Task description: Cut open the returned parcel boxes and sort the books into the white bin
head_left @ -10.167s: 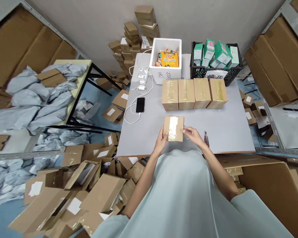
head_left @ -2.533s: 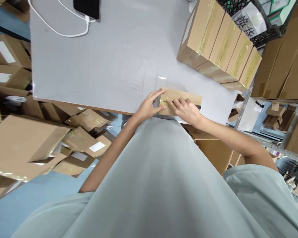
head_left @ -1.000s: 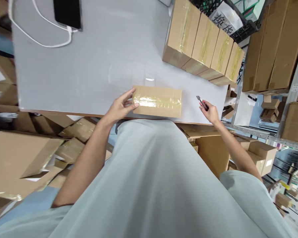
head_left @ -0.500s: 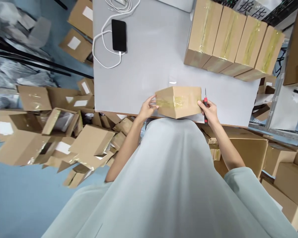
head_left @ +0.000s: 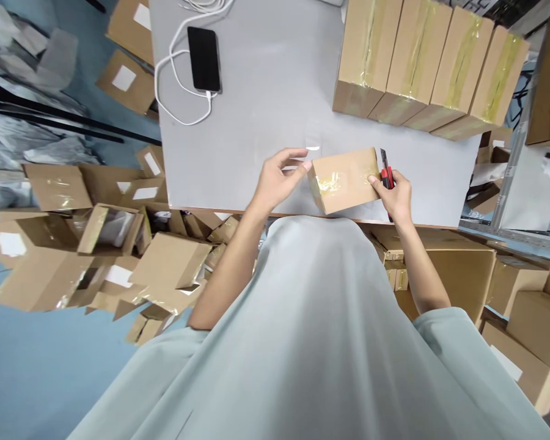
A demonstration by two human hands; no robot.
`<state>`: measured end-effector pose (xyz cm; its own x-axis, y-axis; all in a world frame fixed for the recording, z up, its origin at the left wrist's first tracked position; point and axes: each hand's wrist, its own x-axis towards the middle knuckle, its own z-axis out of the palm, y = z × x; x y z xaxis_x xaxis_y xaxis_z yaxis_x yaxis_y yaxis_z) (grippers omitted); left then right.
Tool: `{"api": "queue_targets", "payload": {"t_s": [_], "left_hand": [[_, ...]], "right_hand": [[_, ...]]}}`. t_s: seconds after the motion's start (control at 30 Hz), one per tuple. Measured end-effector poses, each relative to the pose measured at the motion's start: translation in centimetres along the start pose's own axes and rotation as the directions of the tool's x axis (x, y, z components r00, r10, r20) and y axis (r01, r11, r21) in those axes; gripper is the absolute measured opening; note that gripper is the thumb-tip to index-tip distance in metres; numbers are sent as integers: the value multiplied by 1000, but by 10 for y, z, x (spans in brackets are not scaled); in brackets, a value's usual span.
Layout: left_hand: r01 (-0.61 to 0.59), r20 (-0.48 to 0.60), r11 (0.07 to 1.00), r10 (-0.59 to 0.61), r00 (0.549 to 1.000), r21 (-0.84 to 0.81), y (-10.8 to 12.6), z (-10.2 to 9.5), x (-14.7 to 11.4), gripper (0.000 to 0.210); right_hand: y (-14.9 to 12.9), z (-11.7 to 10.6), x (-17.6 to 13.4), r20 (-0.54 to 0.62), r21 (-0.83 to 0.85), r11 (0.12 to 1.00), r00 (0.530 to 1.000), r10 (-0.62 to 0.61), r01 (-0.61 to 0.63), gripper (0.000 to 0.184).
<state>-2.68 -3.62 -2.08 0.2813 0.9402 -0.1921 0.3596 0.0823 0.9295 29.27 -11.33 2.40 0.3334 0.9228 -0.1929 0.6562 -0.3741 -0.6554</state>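
Note:
A small taped cardboard box [head_left: 348,182] is at the table's front edge, turned at a slant, with shiny tape across it. My right hand [head_left: 395,194] grips the box's right side, thumb on its upper face. The same hand holds a red and black utility knife [head_left: 387,177], its blade pointing away from me. At the box's left corner is my left hand [head_left: 282,177], fingers apart and thumb tip close to the cardboard; whether it touches I cannot tell.
Several taped boxes [head_left: 407,61] stand in a row at the table's back right. A black phone [head_left: 204,59] with a white cable [head_left: 174,73] lies at the left of the grey table [head_left: 266,79]. Opened cartons [head_left: 165,260] pile up on the floor at left; a large carton [head_left: 458,269] sits below right.
My left hand has come off the box's left side and moved up, opening. The box has turned and its left end has swung; my right hand still holds it with the knife.

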Motion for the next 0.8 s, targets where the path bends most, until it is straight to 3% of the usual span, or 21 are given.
{"api": "queue_targets", "payload": {"t_s": [0.13, 0.43, 0.63, 0.8], "left_hand": [[4, 52, 1000, -5, 999, 21, 26, -10, 4, 30], [80, 109, 993, -70, 992, -90, 12, -14, 8, 27], [94, 91, 990, -85, 992, -106, 13, -14, 13, 34], [130, 96, 974, -114, 989, -186, 18, -16, 13, 27]], "right_hand": [[-11, 13, -5, 18, -32, 999, 1000, -1, 2, 50], [-29, 9, -15, 54, -261, 965, 999, 1, 13, 44], [-55, 6, -59, 89, -285, 944, 985, -147, 167, 58], [-87, 16, -84, 251, -208, 936, 941, -228, 283, 60]]}}
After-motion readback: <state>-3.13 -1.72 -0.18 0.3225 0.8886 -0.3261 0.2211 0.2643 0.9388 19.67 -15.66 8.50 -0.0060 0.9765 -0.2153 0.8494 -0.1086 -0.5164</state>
